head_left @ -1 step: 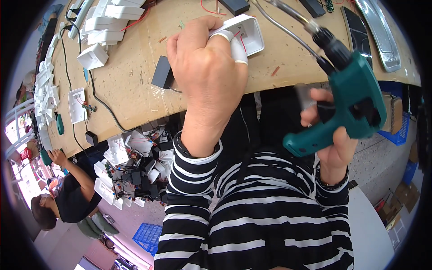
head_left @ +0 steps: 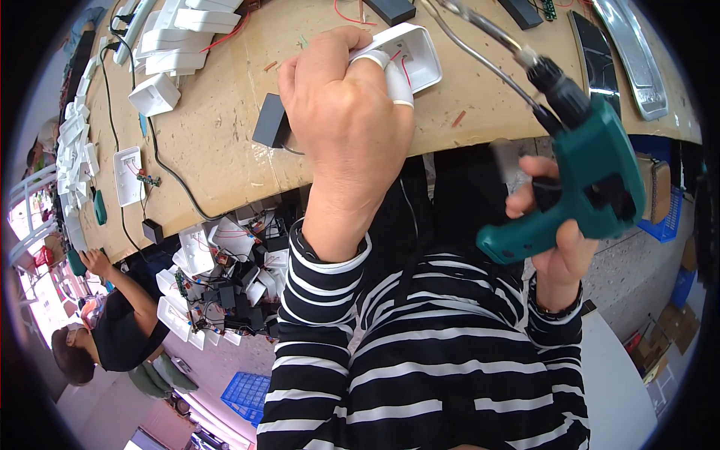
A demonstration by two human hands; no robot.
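My left hand (head_left: 349, 120) is closed around a small white plastic box (head_left: 426, 60) at the table's near edge. White covers wrap some of its fingertips, which reach into the box. Thin red wire (head_left: 406, 71) shows inside the housing. To the right, my right hand (head_left: 566, 251) grips a green soldering gun (head_left: 600, 165) by its handle. Its metal tip and a thin curved feed tube (head_left: 491, 56) point up and left, to the right of the box. Beside my left wrist lies a black block (head_left: 270, 121) with a thin wire, partly hidden by the hand.
White housings (head_left: 176, 37) are stacked at the far left, near black cables (head_left: 155, 142). An open white case (head_left: 129, 176) holds wires. Below the table edge is a heap of white cases and black parts (head_left: 225, 289). A metal tray (head_left: 634, 67) lies far right. Another person (head_left: 124, 330) works at left.
The soldering gun and my right hand have shifted slightly down and to the right. My left hand and the white box have hardly moved.
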